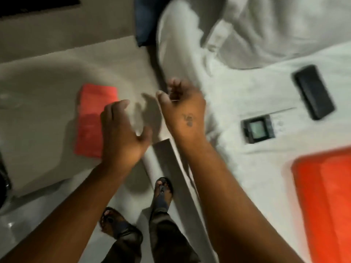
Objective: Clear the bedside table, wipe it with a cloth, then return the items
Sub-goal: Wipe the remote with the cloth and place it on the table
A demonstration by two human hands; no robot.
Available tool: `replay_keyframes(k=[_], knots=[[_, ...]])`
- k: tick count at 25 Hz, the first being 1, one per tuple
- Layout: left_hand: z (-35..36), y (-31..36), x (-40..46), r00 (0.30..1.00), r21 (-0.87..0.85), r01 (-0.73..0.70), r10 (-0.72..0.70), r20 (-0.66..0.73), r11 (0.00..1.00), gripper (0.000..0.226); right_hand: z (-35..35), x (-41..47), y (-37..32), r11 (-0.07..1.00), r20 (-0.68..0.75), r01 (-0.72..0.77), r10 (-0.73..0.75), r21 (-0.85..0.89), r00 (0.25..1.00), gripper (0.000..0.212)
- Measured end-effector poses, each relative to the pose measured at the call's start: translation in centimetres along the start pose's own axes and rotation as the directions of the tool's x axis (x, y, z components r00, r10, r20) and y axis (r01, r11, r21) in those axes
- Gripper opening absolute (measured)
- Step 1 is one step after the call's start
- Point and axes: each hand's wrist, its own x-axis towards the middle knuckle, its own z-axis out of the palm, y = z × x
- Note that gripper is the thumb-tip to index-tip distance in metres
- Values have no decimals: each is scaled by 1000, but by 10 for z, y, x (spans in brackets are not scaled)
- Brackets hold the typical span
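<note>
The folded orange cloth [96, 120] lies flat on the pale desk [43, 95], partly under the left hand [121, 133], whose grip is open and empty. The right hand [185, 111] hangs loosely curled, empty, beside the white bed [247, 95].

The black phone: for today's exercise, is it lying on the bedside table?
No. The black phone lies on the white bed sheet, while only the folded red cloth sits on the bedside table.
</note>
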Motion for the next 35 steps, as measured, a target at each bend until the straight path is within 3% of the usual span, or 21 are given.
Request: replay_keyframes(k=[2, 5, 8, 11, 14, 16, 17, 19, 21, 23, 24, 26, 29, 30, 32, 35], knots=[[22, 77, -10, 971, -190, -202, 221, 87, 961, 65, -74, 4, 2, 989, -220, 28, -60, -145, 974, 24], [58, 174, -21, 841, -324, -350, 447, 305, 879, 76, -174, 9, 27, 940, -412, -140, -1, -312, 911, 27], [92, 213, -15, 693, -143, -521, 515, 505, 841, 74, -227, 23, 69, 822, -416, -308, 98, -478, 904, 36], [105, 212, -4, 695, -105, -538, 511, 506, 836, 60, -239, 37, 93, 803, -352, -316, 142, -505, 925, 36], [98, 197, 2, 710, -316, -372, 487, 509, 873, 63, -239, 40, 96, 844, -338, -341, 205, -414, 919, 30], [81, 181, 13, 732, -496, -86, 393, 557, 864, 68, -232, 35, 84, 906, -282, -383, 325, -183, 903, 24], [70, 169, 23, 741, -579, 72, 345, 576, 812, 69, -223, 29, 73, 912, -223, -407, 388, -47, 894, 21], [50, 140, 41, 770, -720, 317, 275, 575, 617, 69, -198, 14, 51, 888, -106, -419, 443, 186, 890, 17], [28, 106, 56, 840, -828, 429, 178, 513, 361, 55, -147, -6, 31, 814, 3, -409, 447, 413, 894, 5], [9, 69, 62, 886, -878, 461, 2, 465, 128, 24, -73, -28, 12, 751, 80, -446, 470, 486, 879, 12], [-4, 43, 63, 875, -876, 481, -94, 476, 42, 25, -26, -42, 4, 726, 139, -487, 486, 486, 863, 13], [-14, 5, 58, 759, -786, 606, -209, 616, -117, 59, 37, -68, -4, 694, 225, -557, 516, 456, 826, 15], [-39, -81, 51, 686, -732, 642, -258, 681, -227, 72, 107, -87, -1, 709, 413, -643, 514, 289, 752, 16], [-46, -106, 48, 676, -729, 635, -272, 685, -256, 72, 121, -86, 7, 759, 429, -618, 499, 202, 753, 13], [-54, -147, 43, 669, -749, 599, -338, 662, -282, 72, 142, -72, 29, 896, 331, -439, 435, -68, 837, 6], [-56, -192, 38, 669, -764, 577, -370, 644, -288, 74, 170, -46, 52, 843, 229, -259, 400, -471, 887, 56]])
